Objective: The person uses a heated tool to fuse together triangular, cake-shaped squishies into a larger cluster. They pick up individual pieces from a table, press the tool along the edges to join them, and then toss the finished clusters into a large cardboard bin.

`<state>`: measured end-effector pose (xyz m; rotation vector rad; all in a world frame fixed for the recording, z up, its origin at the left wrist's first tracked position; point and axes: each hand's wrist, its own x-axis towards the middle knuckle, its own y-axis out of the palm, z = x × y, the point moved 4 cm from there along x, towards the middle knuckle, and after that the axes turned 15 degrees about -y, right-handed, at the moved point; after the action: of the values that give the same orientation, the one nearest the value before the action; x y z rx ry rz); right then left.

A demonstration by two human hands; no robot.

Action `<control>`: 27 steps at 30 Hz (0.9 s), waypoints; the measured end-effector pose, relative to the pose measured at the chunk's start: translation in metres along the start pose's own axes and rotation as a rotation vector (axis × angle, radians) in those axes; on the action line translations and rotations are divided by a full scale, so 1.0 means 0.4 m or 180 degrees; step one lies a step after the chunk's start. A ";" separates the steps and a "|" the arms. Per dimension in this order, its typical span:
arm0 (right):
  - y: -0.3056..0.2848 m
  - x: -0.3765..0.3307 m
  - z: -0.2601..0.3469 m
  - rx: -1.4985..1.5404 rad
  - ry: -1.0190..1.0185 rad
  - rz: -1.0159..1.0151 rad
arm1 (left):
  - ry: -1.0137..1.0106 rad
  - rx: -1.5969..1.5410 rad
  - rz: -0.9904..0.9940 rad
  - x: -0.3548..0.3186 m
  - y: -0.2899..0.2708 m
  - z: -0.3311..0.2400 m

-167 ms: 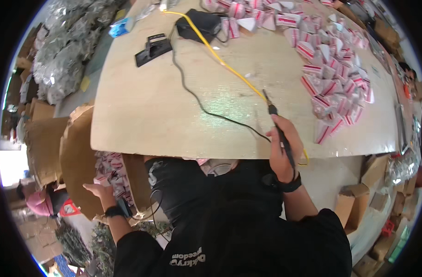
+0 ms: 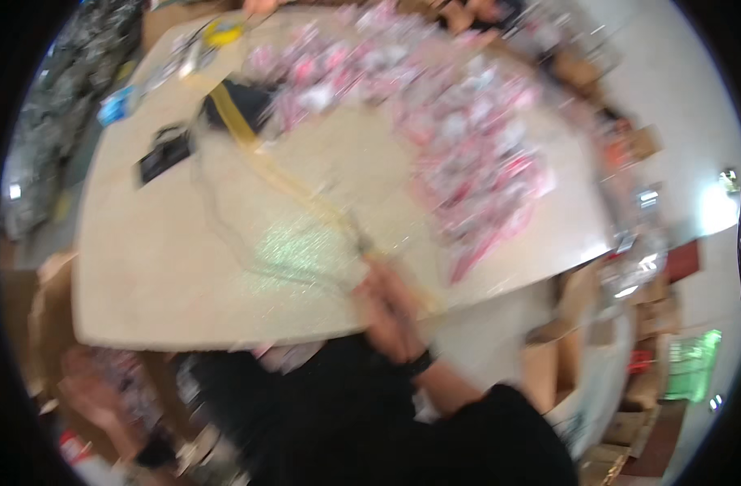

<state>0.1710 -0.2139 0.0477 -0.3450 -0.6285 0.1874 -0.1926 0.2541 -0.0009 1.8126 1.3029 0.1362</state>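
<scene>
The picture is smeared by motion. My right hand (image 2: 390, 312) is closed around a slim black pen-like tool (image 2: 362, 241) at the table's near edge, its thin tip pointing away from me. A dark cord (image 2: 216, 206) loops across the table to that hand, and a yellow cord (image 2: 293, 182) stretches from the far left toward the tool. At lower left, my left hand (image 2: 95, 393) is blurred, fingers seemingly stretched out with nothing visible in them. It hangs over an open cardboard box (image 2: 53, 300) holding small red-and-white packets (image 2: 131, 377).
Many red-and-white packets (image 2: 484, 138) cover the table's (image 2: 160, 267) far and right parts. A black block (image 2: 237, 105), a small black stand-like piece (image 2: 166, 154) and a yellow tape roll (image 2: 223, 32) lie at left. Other people's hands (image 2: 261, 6) show beyond. Cardboard boxes (image 2: 540, 368) stand right.
The whole view has swung, so the table and my hands sit further left and lower. The tool stays in my right hand; my left hand remains by the box.
</scene>
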 end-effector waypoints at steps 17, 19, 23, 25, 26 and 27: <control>-0.027 0.020 0.094 -0.0245 -0.0418 0.0636 | -0.0168 -0.0431 0.0820 0.006 0.415 0.455; -0.017 0.012 0.087 -0.0220 -0.0471 0.0628 | -0.0123 -0.0465 0.0875 -0.012 0.455 0.487; -0.022 0.035 0.078 -0.0189 -0.0615 0.0562 | -0.0069 -0.0310 0.0867 -0.057 0.469 0.485; -0.025 0.052 0.090 -0.0132 -0.0831 0.0430 | -0.0062 -0.0089 0.0828 -0.082 0.445 0.440; -0.024 0.053 0.104 -0.0281 -0.0600 0.0617 | -0.0042 0.0016 0.0805 -0.096 0.433 0.416; -0.025 0.055 0.104 -0.0263 -0.0581 0.0608 | 0.0023 0.0041 0.0824 -0.098 0.442 0.405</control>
<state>0.1640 -0.2065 0.0948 -0.4714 -0.7853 0.3795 0.0036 0.1160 0.0379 1.9876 1.0714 0.2758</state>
